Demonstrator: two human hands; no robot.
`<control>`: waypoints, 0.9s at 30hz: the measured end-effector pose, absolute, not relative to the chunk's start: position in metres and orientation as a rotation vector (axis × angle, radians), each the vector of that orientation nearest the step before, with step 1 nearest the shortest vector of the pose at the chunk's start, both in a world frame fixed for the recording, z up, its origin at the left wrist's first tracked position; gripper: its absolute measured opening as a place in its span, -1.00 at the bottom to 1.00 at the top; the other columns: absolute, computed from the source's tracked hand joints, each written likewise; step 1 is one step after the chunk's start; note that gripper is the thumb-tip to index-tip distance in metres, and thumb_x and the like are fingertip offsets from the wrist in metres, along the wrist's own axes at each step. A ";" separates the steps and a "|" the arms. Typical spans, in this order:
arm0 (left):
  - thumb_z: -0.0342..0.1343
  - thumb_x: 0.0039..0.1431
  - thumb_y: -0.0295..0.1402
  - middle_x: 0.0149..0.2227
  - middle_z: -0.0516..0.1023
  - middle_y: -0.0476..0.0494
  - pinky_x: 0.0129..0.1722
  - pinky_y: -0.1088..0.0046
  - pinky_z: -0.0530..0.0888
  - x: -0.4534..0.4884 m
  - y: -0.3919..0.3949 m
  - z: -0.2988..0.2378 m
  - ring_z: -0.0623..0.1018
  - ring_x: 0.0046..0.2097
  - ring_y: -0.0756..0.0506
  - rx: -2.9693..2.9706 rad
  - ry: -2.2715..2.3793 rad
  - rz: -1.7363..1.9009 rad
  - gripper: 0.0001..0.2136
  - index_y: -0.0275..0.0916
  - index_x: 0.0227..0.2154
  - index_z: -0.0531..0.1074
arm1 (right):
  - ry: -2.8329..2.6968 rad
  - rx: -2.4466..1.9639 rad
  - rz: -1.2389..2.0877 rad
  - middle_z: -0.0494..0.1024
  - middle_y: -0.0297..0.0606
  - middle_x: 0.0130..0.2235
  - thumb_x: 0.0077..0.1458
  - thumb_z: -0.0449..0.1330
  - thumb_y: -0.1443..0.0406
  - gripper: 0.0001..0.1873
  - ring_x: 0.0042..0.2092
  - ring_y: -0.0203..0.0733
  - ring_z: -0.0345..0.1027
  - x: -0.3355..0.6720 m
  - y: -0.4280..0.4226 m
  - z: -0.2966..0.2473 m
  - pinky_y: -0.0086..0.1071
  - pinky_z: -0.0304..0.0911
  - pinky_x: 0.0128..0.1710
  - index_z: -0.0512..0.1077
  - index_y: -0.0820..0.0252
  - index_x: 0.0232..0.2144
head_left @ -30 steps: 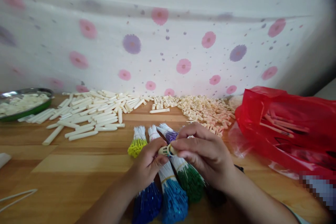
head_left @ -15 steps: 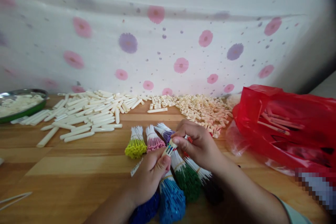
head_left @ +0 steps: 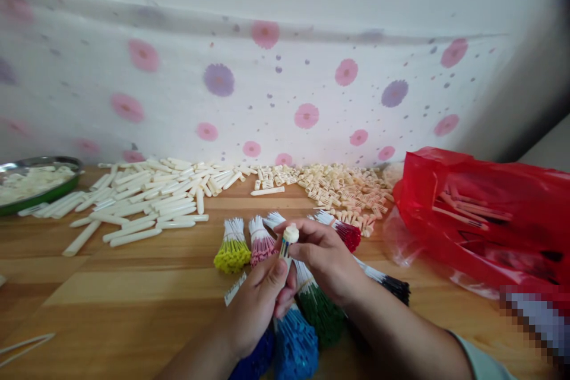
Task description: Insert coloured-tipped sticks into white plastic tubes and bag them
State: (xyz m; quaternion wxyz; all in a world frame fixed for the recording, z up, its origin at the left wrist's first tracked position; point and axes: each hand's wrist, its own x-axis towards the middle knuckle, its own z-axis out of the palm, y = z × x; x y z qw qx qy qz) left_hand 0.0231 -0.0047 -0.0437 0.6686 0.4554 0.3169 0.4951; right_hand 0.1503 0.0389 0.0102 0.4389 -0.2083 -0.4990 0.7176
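Over the middle of the table, my left hand is closed round a white multicolour pen, which stands nearly upright. Small coloured sliders show in the slots near its top, and a cream cap piece sits at its upper end. My right hand has its thumb and fingers against the right side of the pen's top. Beneath and around the hands lie banded bundles of refills: yellow, pink, red, green, light blue, dark blue and black. A purple one is mostly hidden.
White pen barrels are heaped at the back left, beside a green-sided metal bowl of small parts. Slotted cream pieces form a pile at the back centre-right. A red plastic bag holding pens lies at the right.
The pen has turned more upright between my hands. My right fingers have slid from its top end down to its side, and the red and black bundles show more.
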 end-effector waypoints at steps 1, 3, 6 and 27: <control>-0.07 0.21 -0.01 -0.64 0.15 0.12 -0.61 0.60 0.10 0.023 -0.004 -0.045 0.17 -0.62 0.13 1.046 0.735 1.115 -0.60 -0.28 -0.49 0.28 | -1.211 -0.520 1.781 0.52 -0.35 -0.42 -0.16 0.26 0.42 -0.77 -0.58 -0.39 0.35 0.150 0.039 0.011 -0.55 0.28 -0.66 0.49 0.22 -0.34; -0.08 0.22 -0.02 -0.64 0.15 0.12 -0.61 0.60 0.11 0.023 -0.004 -0.047 0.17 -0.62 0.13 1.069 0.764 1.108 -0.60 -0.28 -0.50 0.28 | -1.176 -0.514 1.801 0.50 -0.38 -0.45 -0.21 0.22 0.49 -0.76 -0.59 -0.40 0.34 0.148 0.038 0.013 -0.57 0.28 -0.67 0.48 0.23 -0.38; -0.08 0.20 0.01 -0.65 0.15 0.12 -0.62 0.61 0.12 0.024 -0.005 -0.047 0.18 -0.63 0.13 1.051 0.774 1.097 -0.58 -0.28 -0.50 0.28 | -1.183 -0.518 1.838 0.48 -0.43 -0.46 -0.22 0.22 0.51 -0.73 -0.66 -0.44 0.29 0.147 0.037 0.012 -0.58 0.26 -0.72 0.43 0.21 -0.36; 0.00 0.12 0.06 -0.67 0.10 0.15 -0.66 0.64 0.04 0.015 -0.008 -0.029 0.08 -0.66 0.14 0.904 0.745 0.964 -0.58 -0.26 -0.52 0.26 | -1.950 -0.569 0.760 0.51 -0.18 -0.23 0.13 0.16 0.32 -0.79 -0.19 -0.20 0.39 0.170 0.044 0.025 -0.30 0.32 -0.18 0.44 0.19 -0.15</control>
